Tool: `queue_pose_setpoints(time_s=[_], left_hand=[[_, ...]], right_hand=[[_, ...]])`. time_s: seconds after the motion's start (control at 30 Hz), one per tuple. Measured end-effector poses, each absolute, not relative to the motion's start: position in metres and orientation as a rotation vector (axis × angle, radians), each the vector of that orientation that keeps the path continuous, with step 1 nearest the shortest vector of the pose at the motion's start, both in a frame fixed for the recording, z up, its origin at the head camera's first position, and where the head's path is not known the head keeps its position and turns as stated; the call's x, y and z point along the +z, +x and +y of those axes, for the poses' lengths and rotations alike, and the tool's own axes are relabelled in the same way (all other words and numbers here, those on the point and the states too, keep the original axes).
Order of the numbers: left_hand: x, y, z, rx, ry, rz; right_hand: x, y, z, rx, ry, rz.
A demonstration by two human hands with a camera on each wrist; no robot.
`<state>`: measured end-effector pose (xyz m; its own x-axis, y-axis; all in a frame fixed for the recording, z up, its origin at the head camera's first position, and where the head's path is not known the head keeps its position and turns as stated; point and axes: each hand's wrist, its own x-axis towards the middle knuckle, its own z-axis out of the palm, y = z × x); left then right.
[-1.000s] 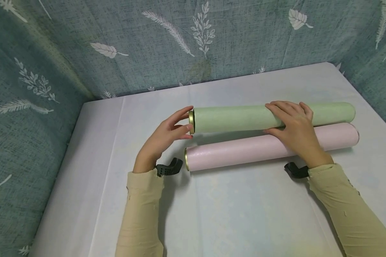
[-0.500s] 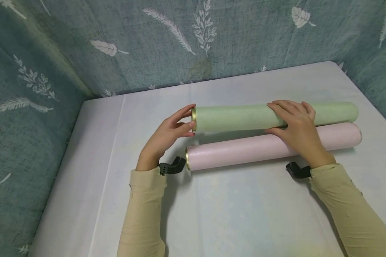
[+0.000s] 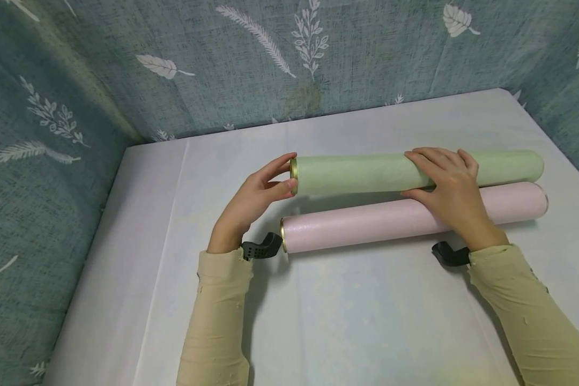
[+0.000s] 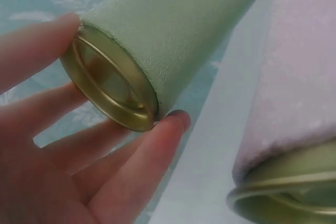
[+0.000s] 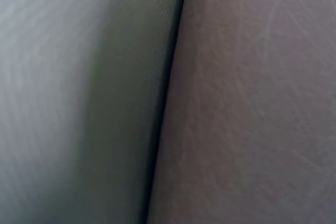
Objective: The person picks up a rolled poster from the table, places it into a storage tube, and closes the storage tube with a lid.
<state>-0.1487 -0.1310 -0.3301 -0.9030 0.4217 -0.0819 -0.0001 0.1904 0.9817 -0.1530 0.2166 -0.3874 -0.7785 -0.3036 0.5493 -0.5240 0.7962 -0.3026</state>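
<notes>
A light green tube lies across the table, slightly above a pale pink tube in the head view. My left hand pinches the gold metal end cap at the green tube's left end, thumb and fingers on its rim. The cap sits against the tube's edge, its recessed face toward my palm. My right hand grips the green tube right of its middle, fingers over the top and thumb on the near side. Its wrist passes over the pink tube. The right wrist view shows mostly a close pinkish surface.
The white-covered table reaches back to a green leaf-patterned curtain, which also hangs at both sides. The pink tube has a gold rim at its left end, close to my left wrist's black camera mount.
A dark gap between the gold cap and the green tube has closed; the cap moved right against the tube. My left hand shifted slightly right, while the right hand kept its hold.
</notes>
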Motion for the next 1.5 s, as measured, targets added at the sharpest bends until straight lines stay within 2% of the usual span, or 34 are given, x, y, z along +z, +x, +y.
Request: queue_pose_setpoints(time_s=[1.5], left_hand=[[-0.344,-0.154,-0.131,1.854,0.388,2.054]], right_hand=[[-0.390,-0.156,0.218,0.609,0.630,-2.459]])
